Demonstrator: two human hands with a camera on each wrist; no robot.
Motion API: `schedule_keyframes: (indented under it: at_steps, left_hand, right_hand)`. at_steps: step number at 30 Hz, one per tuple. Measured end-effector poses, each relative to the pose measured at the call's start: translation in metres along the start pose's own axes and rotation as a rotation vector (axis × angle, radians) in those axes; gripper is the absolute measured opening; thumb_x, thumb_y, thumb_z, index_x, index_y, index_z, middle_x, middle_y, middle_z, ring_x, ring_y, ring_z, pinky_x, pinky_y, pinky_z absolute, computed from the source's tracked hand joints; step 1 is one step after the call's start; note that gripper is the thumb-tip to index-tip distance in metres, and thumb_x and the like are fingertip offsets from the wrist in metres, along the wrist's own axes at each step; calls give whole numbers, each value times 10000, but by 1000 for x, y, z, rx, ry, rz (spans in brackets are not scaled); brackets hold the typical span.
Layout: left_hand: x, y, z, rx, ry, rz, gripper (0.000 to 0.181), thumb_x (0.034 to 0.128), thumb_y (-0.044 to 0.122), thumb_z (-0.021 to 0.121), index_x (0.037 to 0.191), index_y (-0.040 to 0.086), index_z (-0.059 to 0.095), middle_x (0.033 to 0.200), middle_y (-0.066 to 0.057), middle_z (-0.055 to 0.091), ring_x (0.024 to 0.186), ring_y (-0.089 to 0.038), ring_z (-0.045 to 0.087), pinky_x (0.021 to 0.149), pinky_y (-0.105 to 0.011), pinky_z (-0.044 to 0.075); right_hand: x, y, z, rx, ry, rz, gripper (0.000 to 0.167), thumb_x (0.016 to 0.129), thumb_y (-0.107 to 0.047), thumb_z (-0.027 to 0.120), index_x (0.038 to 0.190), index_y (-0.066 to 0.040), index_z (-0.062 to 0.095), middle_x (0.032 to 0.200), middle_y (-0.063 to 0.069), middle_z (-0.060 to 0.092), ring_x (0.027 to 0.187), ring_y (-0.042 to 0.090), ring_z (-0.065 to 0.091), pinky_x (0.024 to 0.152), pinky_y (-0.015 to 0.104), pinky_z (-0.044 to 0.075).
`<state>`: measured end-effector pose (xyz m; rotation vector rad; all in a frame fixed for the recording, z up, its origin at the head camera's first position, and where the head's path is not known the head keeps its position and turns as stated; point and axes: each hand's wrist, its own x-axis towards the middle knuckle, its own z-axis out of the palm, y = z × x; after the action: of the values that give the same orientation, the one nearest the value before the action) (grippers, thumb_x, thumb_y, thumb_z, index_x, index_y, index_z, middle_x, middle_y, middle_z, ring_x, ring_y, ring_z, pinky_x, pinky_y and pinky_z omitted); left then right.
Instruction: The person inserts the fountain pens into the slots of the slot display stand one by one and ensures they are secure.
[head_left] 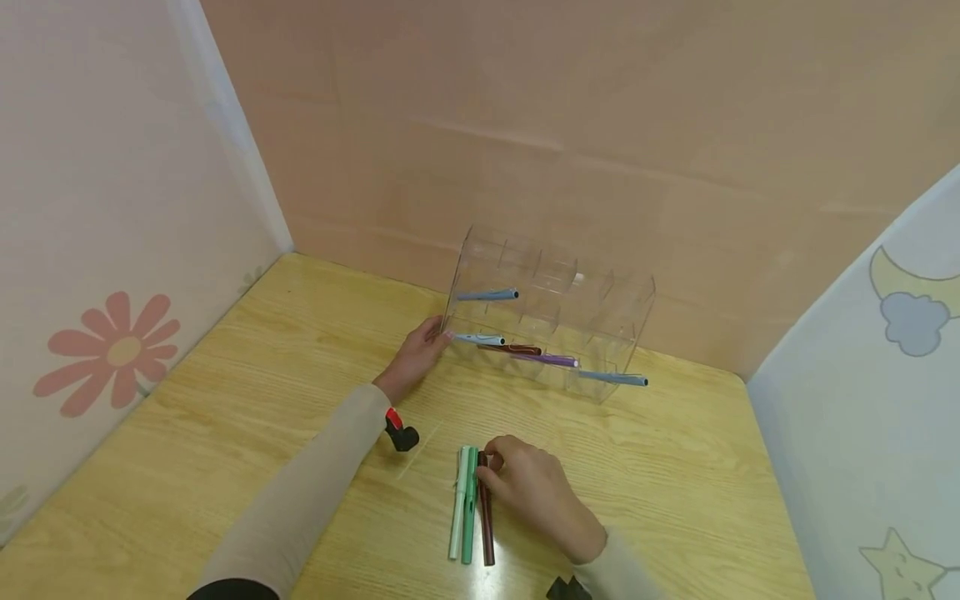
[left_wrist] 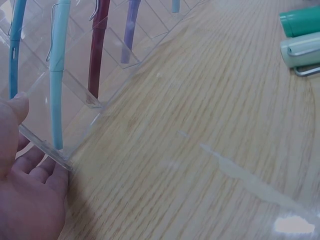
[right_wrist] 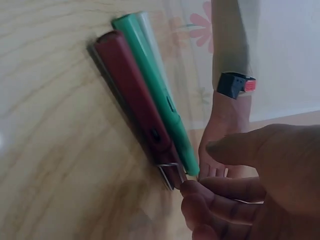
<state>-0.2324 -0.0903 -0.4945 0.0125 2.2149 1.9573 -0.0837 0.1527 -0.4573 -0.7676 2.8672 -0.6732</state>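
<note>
A clear compartmented rack (head_left: 542, 321) holds several pens; blue, light blue, dark red and purple ones show. My left hand (head_left: 417, 354) grips its lower left edge, the thumb on one side and the fingers curled round the other (left_wrist: 35, 195). On the table a pale green pen (head_left: 458, 508), a green pen (head_left: 470, 508) and a dark red pen (head_left: 487, 521) lie side by side. My right hand (head_left: 536, 487) is at the dark red pen's far, clip end. In the right wrist view its fingertips (right_wrist: 192, 192) touch that end, while the thumb stands apart from the pen (right_wrist: 132, 85).
The wooden table (head_left: 660, 500) runs back to a plain brownish backdrop (head_left: 525, 125) behind the rack. A flower-printed panel (head_left: 90, 208) stands on the left, and one with a moon and star (head_left: 862, 400) on the right.
</note>
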Motion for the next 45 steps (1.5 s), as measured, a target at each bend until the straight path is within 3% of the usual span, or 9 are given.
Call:
schedule_keyframes:
  at_steps: [10, 18, 25, 28, 39, 45]
  left_hand:
    - [0, 2, 1, 9, 6, 6, 626, 1146, 357, 497, 1674, 90, 295, 1737, -176, 340, 1623, -365, 335, 1327, -541, 314]
    - [0, 2, 1, 21, 19, -1, 644, 1147, 353, 494, 1685, 80, 268, 1746, -188, 315, 1627, -369, 325, 1326, -537, 317]
    - [1, 0, 1, 28, 19, -18, 674, 1140, 397, 500, 1695, 104, 254, 1760, -166, 295, 1636, -359, 307, 1331, -538, 304]
    - [1, 0, 1, 25, 19, -24, 682, 1137, 401, 506, 1695, 100, 252, 1760, -165, 294, 1639, -356, 303, 1332, -535, 304]
    - [2, -1, 0, 13, 6, -23, 684, 1139, 374, 505, 1696, 79, 238, 1762, -180, 281, 1642, -366, 288, 1334, -531, 298]
    - [4, -2, -1, 4, -2, -16, 685, 1141, 362, 502, 1696, 66, 230, 1762, -189, 272, 1643, -370, 284, 1332, -530, 303]
  right_hand:
    - [-2, 0, 6, -44, -53, 11, 315, 954, -268, 814, 1179, -66, 728, 941, -18, 746, 740, 25, 664, 561, 181, 485]
    - [-3, -1, 5, -96, -56, 3, 347, 927, -224, 828, 1200, -43, 716, 941, 5, 733, 664, 8, 549, 515, 187, 435]
    - [-2, -4, 12, -222, -21, 3, 147, 939, -200, 803, 966, -103, 696, 793, -14, 646, 588, 71, 528, 459, 235, 401]
    - [-2, -4, 14, -246, -1, 11, 152, 957, -215, 782, 999, -95, 698, 790, -13, 639, 573, 74, 522, 444, 243, 394]
    - [-1, 6, 11, -198, 66, 37, 142, 919, -154, 738, 1018, -61, 697, 760, -37, 599, 538, 47, 415, 436, 197, 340]
    - [1, 6, -4, -101, 31, 101, 208, 908, -125, 704, 1091, -31, 676, 728, -58, 575, 493, 31, 419, 406, 187, 348]
